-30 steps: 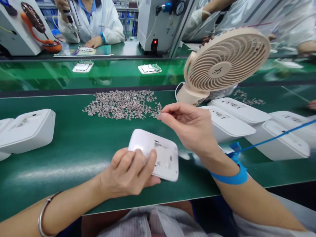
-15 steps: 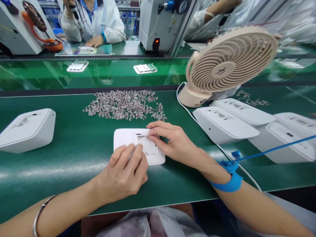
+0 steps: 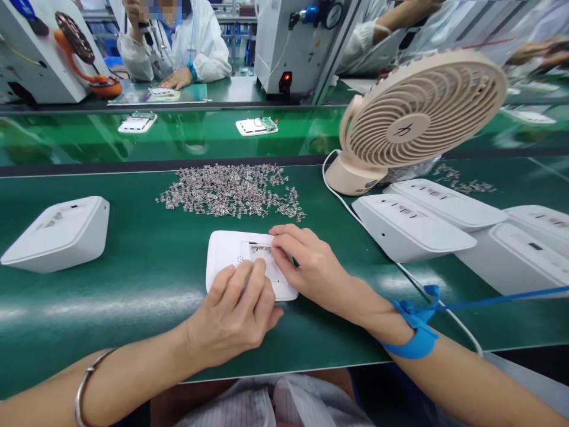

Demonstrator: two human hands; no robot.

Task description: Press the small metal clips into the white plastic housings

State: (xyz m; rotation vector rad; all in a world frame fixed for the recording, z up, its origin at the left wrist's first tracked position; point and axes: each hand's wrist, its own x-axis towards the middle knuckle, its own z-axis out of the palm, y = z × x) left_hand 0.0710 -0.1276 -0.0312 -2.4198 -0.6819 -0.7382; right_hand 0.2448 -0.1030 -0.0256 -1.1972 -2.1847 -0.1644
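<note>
On the green bench in front of me lies a white plastic housing (image 3: 223,250), with a shallow recess holding small metal contacts near its right side. My left hand (image 3: 235,314) reaches over the housing's front edge, its fingers curled and bunched at the recess; whatever they grip is hidden under them. At the recess's upper right, my right hand (image 3: 316,267) pinches thumb and fingertips together against the housing. I cannot make out what is between them. Behind the housing spreads a heap of small metal clips (image 3: 231,191).
A beige fan (image 3: 406,127) stands at the back right, its white cable (image 3: 340,201) running forward. Several white wedge-shaped housings (image 3: 413,228) sit at right, another white housing (image 3: 66,231) at left. A blue wrist strap (image 3: 411,332) trails its cord rightward. Boards in housings (image 3: 256,126) lie on the belt beyond.
My left fingers have shifted slightly to the right over the recess. My right hand keeps its pinch at the upper right. The whole view has shifted a little.
</note>
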